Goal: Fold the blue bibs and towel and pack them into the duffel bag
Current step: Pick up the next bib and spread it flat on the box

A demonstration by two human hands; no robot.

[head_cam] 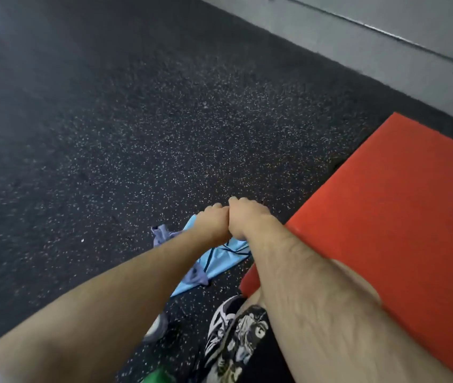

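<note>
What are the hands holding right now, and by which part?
Both the left hand and right hand, fists touching, grip the blue bib at its upper edge.

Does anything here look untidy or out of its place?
Only the light blue bib stands out. It is crumpled, not flat, below the left hand and the right hand, which grip its upper edge side by side. A greyish-blue cloth sticks out at its left side; whether it is part of the bib, I cannot tell.
</note>
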